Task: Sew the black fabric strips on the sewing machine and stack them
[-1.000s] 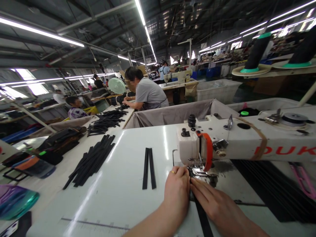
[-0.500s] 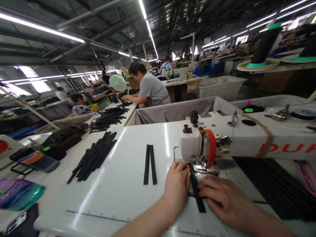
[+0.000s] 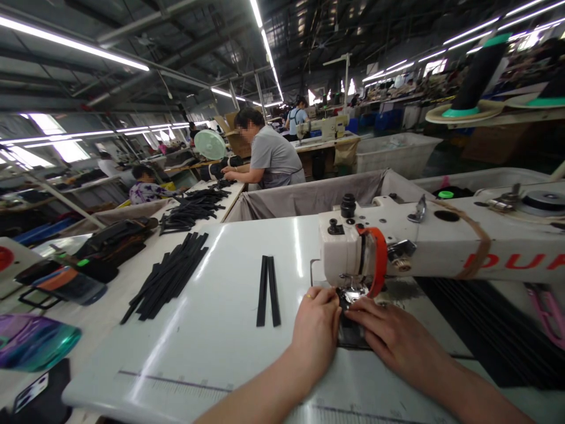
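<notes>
At the needle end of the white sewing machine [image 3: 344, 253], a short piece of a black fabric strip [image 3: 343, 318] shows between my hands; the rest is hidden. My left hand [image 3: 315, 321] is closed at the strip's left edge, fingers curled together beside the presser foot. From the right, my right hand [image 3: 392, 333] presses its closed fingertips against the strip, just in front of the metal foot. Two black strips [image 3: 268, 291] lie side by side on the white table, left of my hands.
A pile of black strips [image 3: 170, 277] lies further left, with another heap [image 3: 194, 206] behind it. Long black strips [image 3: 489, 335] lie under the machine arm. A purple-teal bottle [image 3: 37, 341] and a phone [image 3: 37, 391] are at the left edge. A co-worker [image 3: 273, 153] works beyond the cloth-lined bin [image 3: 309, 194].
The strip has moved away from me under the machine, and its near end no longer sticks out toward me. My right hand has moved forward and left, nearer the foot.
</notes>
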A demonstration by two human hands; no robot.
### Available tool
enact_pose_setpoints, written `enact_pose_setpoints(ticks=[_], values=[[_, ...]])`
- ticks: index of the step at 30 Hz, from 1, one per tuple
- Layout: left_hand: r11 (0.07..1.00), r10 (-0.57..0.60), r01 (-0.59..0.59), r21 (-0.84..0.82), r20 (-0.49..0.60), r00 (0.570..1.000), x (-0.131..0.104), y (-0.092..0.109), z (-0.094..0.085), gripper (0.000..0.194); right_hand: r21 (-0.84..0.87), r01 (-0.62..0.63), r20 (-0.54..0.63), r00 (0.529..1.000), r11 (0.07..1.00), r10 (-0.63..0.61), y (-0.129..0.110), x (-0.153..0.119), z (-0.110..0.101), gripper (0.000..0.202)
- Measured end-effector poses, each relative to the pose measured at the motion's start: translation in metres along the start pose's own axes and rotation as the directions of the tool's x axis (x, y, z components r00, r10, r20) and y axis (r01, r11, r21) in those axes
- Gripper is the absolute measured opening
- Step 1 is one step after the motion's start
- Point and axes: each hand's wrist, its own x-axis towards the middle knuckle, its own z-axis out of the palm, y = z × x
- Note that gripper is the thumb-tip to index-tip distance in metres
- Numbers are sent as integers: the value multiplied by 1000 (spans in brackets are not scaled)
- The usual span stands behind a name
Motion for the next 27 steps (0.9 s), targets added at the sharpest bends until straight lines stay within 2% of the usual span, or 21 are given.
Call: enact_pose_setpoints(ticks=[5,10,18,27], values=[[1000,14,-14,-19,-3,1000,-2,1,-1,18,-111,-5,-40,999,994,1,-4,4,0,38],[1000,22,-21,7,-20,1000,-3,3,-1,20,-147,14,-61,998,989,-23,-6,6,0,37],[996,-1,0,90,12,1000,0,0,7,19,-155,3,-58,998,988,-12,-6,5,1,39],[985,-20,16,170,22,1000,3,1,9,19,-60,-28,-41,999,998,26,-3,0,4,38]])
